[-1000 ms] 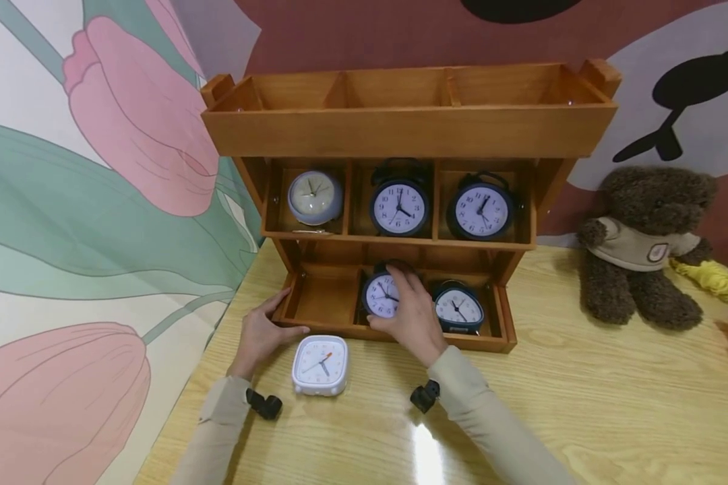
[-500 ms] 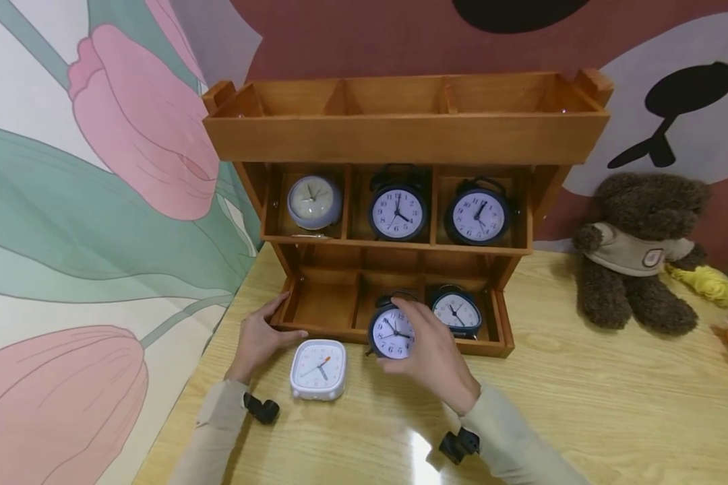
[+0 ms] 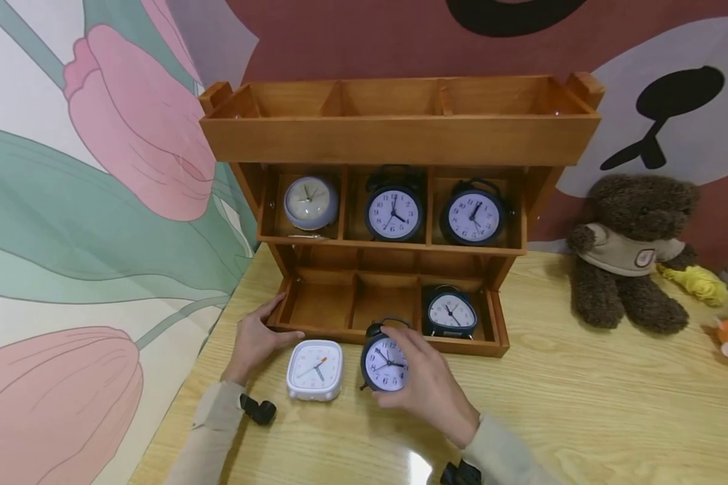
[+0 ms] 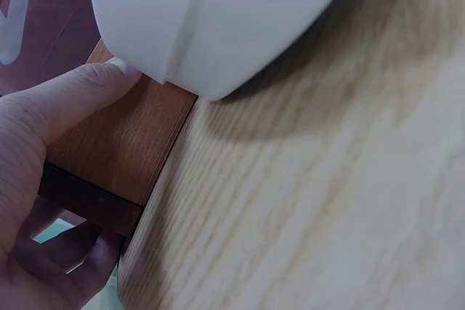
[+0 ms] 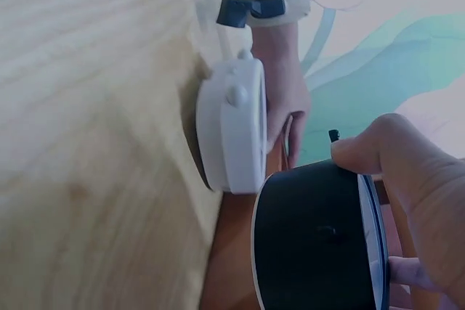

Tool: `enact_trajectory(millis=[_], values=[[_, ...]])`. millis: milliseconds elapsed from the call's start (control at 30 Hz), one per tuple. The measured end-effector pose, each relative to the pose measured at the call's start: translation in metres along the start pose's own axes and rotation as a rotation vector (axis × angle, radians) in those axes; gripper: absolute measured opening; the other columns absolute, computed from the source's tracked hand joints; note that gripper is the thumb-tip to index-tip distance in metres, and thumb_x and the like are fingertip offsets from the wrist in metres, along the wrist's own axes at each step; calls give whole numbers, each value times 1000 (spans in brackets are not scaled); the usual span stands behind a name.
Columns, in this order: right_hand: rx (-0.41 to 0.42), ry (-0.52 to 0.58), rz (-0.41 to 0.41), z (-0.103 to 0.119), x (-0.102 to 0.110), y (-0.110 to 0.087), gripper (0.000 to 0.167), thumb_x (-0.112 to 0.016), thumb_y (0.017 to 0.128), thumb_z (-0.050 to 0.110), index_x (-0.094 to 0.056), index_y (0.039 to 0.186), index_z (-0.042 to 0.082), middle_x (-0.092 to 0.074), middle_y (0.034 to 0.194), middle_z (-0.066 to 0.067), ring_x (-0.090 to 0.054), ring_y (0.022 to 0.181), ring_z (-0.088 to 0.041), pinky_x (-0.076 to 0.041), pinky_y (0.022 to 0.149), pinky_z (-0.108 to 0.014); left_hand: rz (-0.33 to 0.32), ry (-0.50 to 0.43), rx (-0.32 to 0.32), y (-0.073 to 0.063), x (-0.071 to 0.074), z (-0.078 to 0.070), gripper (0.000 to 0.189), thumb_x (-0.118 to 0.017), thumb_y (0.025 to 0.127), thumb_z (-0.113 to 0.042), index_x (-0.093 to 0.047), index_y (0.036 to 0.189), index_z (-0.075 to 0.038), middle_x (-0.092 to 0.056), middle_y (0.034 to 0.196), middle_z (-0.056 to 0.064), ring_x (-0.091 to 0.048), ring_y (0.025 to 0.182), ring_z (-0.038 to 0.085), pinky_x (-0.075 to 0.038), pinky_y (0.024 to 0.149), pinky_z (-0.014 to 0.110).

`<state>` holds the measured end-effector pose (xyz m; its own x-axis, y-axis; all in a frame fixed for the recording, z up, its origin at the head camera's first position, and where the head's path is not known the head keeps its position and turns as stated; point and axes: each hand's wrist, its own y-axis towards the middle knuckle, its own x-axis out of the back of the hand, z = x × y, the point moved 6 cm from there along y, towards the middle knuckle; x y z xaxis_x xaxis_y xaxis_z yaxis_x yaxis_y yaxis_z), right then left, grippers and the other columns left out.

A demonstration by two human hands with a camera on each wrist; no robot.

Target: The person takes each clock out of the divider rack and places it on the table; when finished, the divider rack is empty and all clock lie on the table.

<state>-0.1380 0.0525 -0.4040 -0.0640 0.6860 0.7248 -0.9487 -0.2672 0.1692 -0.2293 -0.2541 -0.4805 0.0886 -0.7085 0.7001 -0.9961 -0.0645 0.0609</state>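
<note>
My right hand (image 3: 429, 385) grips a round dark-rimmed alarm clock (image 3: 382, 365), fingers at its top and thumb low on its side. This clock is in front of the lower tier's middle compartment; in the right wrist view its dark body (image 5: 312, 241) shows close up. My left hand (image 3: 256, 342) holds the lower left corner of the wooden shelf (image 3: 340, 330), thumb on the front board (image 4: 123, 136) and fingers round the side. A white square alarm clock (image 3: 315, 370) stands on the table between the hands, its pale casing (image 4: 211, 19) near my left thumb.
On the middle tier sit a pale blue-grey clock (image 3: 311, 203) and two dark round alarm clocks, one central (image 3: 394, 214), one right (image 3: 473, 217). A dark triangular clock (image 3: 451, 314) occupies the lower right compartment. A brown teddy bear (image 3: 631, 252) and yellow yarn (image 3: 698, 284) lie right.
My right hand has drawn the round alarm clock out of the lower middle compartment and toward me, beside the white clock. My left hand keeps its hold on the shelf corner.
</note>
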Motion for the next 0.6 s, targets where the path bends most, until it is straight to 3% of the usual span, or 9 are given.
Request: enact_trajectory(millis=[400,600], values=[[35,-60,57,1,-24,-9,93,-90,51,32,-55,135,15,-58,124,-6,-60,99,-21,-54,82,-45,2,-15,4,-2,1,0,93,-92,59,-40,-52,141,-20,-52,140,20,-52,127,40,-43,105,51],[61,-61,99,-3,-34,-7,91,-88,53,31,-54,135,14,-59,121,-6,-61,97,-18,-54,83,-44,1,-22,2,-1,0,1,93,-92,60,-40,-52,141,-20,-51,141,20,-51,128,39,-42,106,51]])
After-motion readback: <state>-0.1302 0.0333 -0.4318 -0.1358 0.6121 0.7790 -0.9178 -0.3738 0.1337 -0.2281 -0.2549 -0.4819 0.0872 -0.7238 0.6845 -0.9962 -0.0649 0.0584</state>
